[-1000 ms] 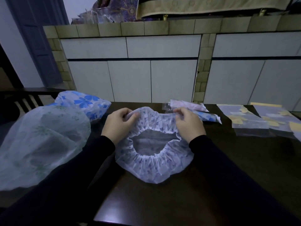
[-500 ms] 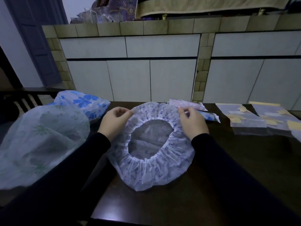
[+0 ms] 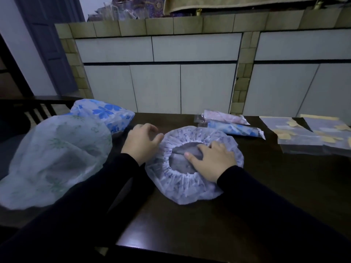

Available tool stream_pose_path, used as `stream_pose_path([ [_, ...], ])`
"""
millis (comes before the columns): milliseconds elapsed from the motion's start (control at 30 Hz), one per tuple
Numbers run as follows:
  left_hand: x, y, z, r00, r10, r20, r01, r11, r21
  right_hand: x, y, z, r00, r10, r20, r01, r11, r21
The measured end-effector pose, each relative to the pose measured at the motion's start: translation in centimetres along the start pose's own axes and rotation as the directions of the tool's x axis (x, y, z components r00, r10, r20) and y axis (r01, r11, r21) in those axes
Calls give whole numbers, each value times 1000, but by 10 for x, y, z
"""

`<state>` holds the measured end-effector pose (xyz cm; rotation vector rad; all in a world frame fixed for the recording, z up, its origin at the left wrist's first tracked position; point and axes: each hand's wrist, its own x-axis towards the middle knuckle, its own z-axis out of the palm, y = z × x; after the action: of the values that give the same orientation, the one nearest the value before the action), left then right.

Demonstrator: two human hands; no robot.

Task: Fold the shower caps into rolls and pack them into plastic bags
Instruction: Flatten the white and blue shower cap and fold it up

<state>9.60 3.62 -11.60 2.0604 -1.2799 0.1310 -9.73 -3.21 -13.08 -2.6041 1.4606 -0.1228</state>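
Flat-palmed, my right hand (image 3: 212,160) presses the shower cap (image 3: 193,165) at frame centre on the table (image 3: 190,224) while my left hand (image 3: 141,142) rests loose-fingered at its edge, grasping nothing; flattening step, folding it over comes next, I judge.

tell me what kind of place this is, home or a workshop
Probably a home kitchen or dining area: a dark wooden table stands before a tiled counter with white cabinet doors, and a chair back shows at left.
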Motion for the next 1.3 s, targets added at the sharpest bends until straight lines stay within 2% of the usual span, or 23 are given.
stream_pose_path([
  [100,-8,18,-11,998,62,-5,-62,996,63,-9,-5,-12,1000,9,16,-9,1000,6],
  [200,-19,28,-8,980,134,147,-151,982,110,-16,-9,-31,999,-46,-11,45,998,-43],
  [300,-22,27,-1,925,206,320,-244,966,84,-6,-8,-45,984,-75,-164,64,995,-74],
  [367,-19,26,-1,915,246,320,-281,957,68,4,-3,-41,965,-141,-221,123,988,-94],
  [433,-17,28,2,896,302,324,-335,941,48,11,4,-32,961,-209,-183,194,976,-95],
  [500,-16,27,8,853,319,414,-373,926,56,12,10,-24,975,-212,-66,209,977,-39],
  [567,-16,25,14,806,275,524,-378,921,98,12,15,-14,979,-197,54,198,980,-4],
  [667,-13,25,19,769,128,626,-320,925,203,13,21,-3,978,-139,157,145,989,-32],
  [767,-13,26,21,796,-27,605,-225,914,337,17,27,1,981,-34,193,48,997,-68],
  [833,-15,25,23,822,-68,565,-213,884,416,21,30,0,980,14,198,-1,998,-63],
  [900,-15,25,23,824,-80,561,-202,883,423,23,33,-3,978,1,207,10,999,-50],
  [1033,-11,30,18,851,-124,510,-69,937,343,20,33,-13,980,-106,166,112,993,-28],
  [1133,-8,34,10,911,-46,410,-98,941,325,6,21,-29,989,-146,-3,146,989,-14],
  [1200,-7,34,4,926,10,376,-123,952,279,-7,7,-36,986,-149,-79,154,986,60],
  [1267,-7,34,-3,922,101,374,-194,956,220,-21,-6,-32,984,-164,-66,171,977,125],
  [1300,-10,35,-6,907,148,394,-241,950,198,-26,-9,-25,986,-164,-16,165,977,136],
])
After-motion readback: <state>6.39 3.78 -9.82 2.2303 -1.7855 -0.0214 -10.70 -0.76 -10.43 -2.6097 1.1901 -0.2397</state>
